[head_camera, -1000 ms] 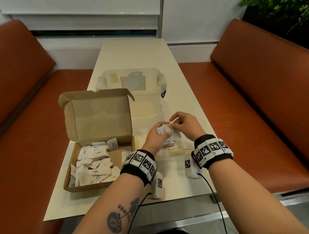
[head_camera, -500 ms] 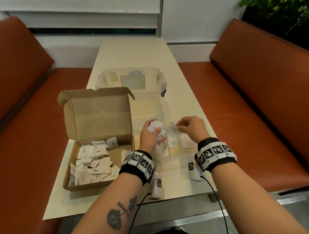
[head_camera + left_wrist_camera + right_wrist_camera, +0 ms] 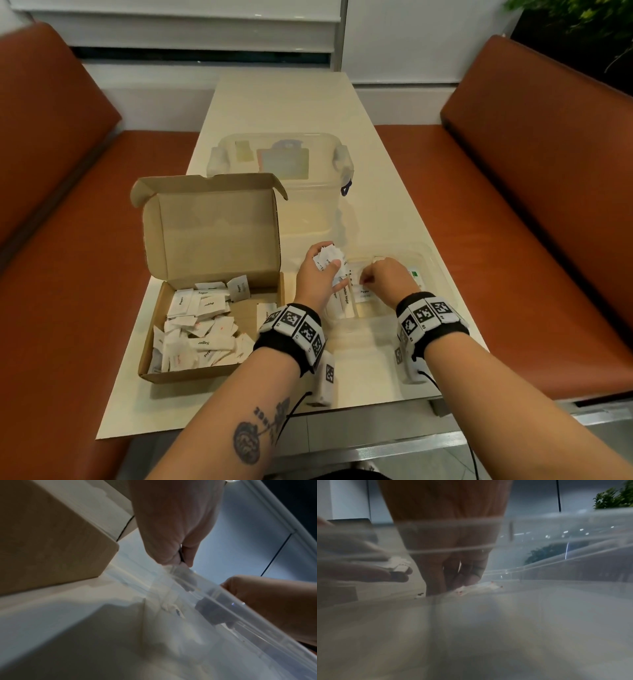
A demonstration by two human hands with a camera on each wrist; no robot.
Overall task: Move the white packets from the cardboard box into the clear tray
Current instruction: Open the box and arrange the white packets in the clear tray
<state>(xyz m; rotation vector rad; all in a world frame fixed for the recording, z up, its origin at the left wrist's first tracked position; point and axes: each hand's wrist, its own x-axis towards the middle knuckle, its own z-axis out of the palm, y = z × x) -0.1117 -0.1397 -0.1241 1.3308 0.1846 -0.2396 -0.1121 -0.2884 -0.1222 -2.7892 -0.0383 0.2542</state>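
White paper packets (image 3: 197,329) mostly heaped in open brown cardboard box (image 3: 212,240) on pale counter (image 3: 284,102), left of both hands. Shallow clear plastic tray (image 3: 433,263) just right of box, long axis across counter, several packets stood in it. Left hand (image 3: 317,275) clenched round a bunch of packets over tray's near-left end, nearer the box. Right hand (image 3: 385,279) down inside tray, fingertips (image 3: 467,580) pinching one packet.

Lighting: dim, even, indoor; soft shadows lying on the table (image 3: 376,178). Head view bending at edges. Wrist views blurring heavily, tray (image 3: 556,536) wall hazing, small glints showing.
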